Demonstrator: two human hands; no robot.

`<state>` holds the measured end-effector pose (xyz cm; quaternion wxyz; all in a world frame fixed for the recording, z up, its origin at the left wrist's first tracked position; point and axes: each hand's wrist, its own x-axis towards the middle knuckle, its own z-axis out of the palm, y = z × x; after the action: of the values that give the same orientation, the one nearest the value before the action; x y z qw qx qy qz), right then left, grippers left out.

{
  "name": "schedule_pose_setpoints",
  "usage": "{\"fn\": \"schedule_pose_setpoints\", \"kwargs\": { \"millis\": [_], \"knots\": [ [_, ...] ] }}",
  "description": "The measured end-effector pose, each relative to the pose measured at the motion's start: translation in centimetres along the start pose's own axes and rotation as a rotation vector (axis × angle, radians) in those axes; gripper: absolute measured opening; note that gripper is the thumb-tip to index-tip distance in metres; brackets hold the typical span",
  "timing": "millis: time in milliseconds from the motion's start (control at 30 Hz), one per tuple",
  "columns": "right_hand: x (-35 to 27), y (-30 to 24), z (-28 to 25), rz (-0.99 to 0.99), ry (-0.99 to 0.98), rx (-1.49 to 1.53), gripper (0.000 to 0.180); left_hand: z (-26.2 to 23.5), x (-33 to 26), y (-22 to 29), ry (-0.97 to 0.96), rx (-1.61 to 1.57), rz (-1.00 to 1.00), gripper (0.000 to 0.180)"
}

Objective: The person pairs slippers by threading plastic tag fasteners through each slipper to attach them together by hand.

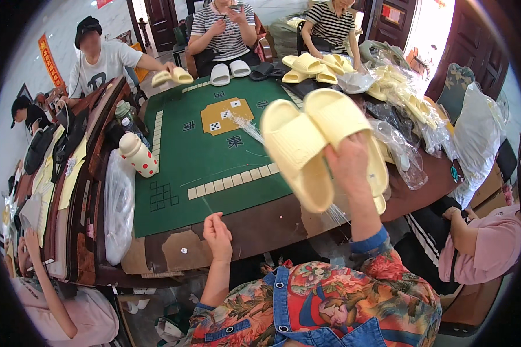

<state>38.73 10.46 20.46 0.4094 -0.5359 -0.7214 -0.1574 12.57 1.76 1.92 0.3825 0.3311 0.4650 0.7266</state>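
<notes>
My right hand (349, 161) is raised over the table's near right part, gripping a pair of pale yellow slippers (294, 151) side by side. More yellow slipper (378, 173) shows behind that hand, partly covered by it. My left hand (218, 236) is at the table's near edge with its fingers curled together. Whatever it pinches, if anything, is too small to make out. A bundle of thin white strands (244, 126) lies on the green mat (214, 165), left of the slippers; more strands (336, 215) stick out below them.
A dotted bottle (138, 154) and a clear plastic bag (119, 202) are at the left. Yellow slippers (304, 63) and bagged ones (408, 104) pile up at the far right. White slippers (220, 74) lie at the back. Co-workers sit around; one person's hand holds yellow slippers (172, 77).
</notes>
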Motion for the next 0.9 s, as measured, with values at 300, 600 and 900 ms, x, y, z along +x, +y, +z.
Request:
{"fn": "schedule_pose_setpoints", "kwargs": {
  "millis": [300,600,900],
  "knots": [
    [-10.4,-10.2,15.4,-0.032,-0.476,0.322,0.037,-2.5,-1.2,4.0,0.194,0.253,0.273,0.018],
    [-12.2,-9.6,14.3,-0.293,-0.660,0.536,0.038,-4.3,-0.9,2.0,0.013,0.976,0.317,0.016],
    [-12.0,-9.8,17.4,-0.199,-0.510,0.370,0.037,-5.7,5.4,2.6,-0.355,0.828,0.382,0.010]
  ]
}}
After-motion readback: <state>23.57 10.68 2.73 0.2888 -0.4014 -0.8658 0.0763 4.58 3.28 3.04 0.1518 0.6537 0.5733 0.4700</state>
